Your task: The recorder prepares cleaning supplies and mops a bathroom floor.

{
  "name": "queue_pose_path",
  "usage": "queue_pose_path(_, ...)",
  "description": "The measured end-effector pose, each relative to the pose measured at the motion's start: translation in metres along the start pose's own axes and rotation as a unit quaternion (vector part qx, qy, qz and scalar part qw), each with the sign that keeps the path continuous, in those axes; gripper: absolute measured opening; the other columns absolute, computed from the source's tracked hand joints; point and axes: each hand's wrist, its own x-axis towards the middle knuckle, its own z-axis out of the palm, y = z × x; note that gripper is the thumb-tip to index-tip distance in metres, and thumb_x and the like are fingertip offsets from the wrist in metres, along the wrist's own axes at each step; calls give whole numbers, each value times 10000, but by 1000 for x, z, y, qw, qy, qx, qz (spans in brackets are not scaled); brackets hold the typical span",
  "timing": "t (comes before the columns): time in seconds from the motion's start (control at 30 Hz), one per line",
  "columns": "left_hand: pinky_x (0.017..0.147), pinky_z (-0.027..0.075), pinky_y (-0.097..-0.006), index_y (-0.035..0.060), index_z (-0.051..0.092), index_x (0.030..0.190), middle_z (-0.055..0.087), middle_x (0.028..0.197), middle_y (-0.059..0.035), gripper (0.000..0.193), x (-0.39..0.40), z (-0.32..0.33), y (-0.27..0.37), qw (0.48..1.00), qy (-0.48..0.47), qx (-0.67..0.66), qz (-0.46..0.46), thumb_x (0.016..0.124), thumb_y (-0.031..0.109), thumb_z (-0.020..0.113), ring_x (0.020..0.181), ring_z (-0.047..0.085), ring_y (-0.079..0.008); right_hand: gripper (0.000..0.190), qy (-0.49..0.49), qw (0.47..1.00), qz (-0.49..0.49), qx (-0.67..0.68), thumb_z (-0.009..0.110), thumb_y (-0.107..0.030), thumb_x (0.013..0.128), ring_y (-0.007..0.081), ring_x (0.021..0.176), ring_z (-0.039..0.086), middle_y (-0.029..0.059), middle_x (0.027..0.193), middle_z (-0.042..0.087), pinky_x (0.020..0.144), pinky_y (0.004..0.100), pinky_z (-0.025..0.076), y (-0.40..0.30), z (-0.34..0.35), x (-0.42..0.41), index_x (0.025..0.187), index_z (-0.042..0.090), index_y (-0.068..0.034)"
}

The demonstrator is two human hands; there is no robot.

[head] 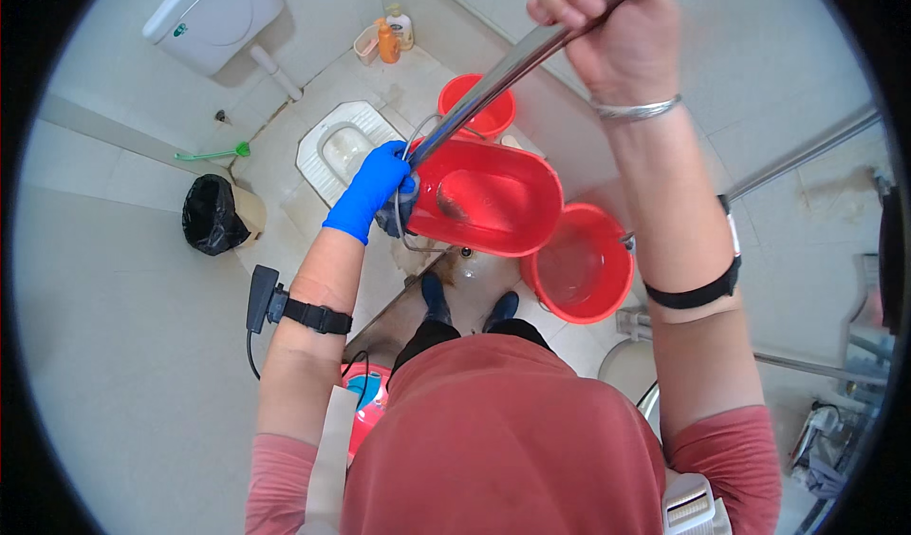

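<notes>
My bare right hand [619, 29], with a silver bracelet at the wrist, grips a shiny metal pole [509, 72] high in the view. The pole slants down to the left, across the edge of an oval red plastic tub [498, 193]. At its lower end my left hand [381, 179], in a blue rubber glove, is closed, its fingers partly hidden. Below that glove hangs a dark wet-looking cloth [398, 211], beside a bent metal wire loop [400, 236]. A little liquid and a dark smudge show inside the tub.
Red buckets [580, 271] [491, 111] stand right of and behind the tub. A squat toilet [345, 147] lies beyond my left hand, a black-lined bin [213, 214] to the left. Bottles [388, 42] stand in the far corner. A floor drain [466, 252] lies before my boots [435, 300].
</notes>
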Motion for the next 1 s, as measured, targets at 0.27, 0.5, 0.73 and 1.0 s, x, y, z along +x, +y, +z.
queue_pose_path(0.27,504,448,-249,5,565,916,577,696,-79,272,4,-4,-50,992,85,94,-8,649,-12,517,573,541,-147,271,138,985,-5,105,587,-198,736,115,432,364,0,475,351,437,257,313,110,-17,-36,557,412,-94)
queue_pose_path(0.5,630,450,-342,35,595,785,578,716,-152,216,41,16,-174,967,213,83,109,574,-9,578,660,572,-267,333,271,953,1,136,513,-292,796,131,456,333,10,470,346,495,290,297,144,-77,-65,545,379,-119)
queue_pose_path(0.73,465,419,-251,8,575,826,560,626,-76,174,37,10,-141,980,168,104,34,659,-3,527,535,535,-134,382,163,980,-22,116,463,-386,812,146,476,332,14,481,352,541,311,306,111,-69,-62,559,388,-109)
queue_pose_path(1.0,548,448,-278,27,589,834,577,642,-80,206,30,-42,-50,981,146,126,25,646,1,509,589,558,-163,412,13,989,-84,118,384,-432,836,139,487,326,17,490,352,552,303,301,75,-33,-39,600,390,-94)
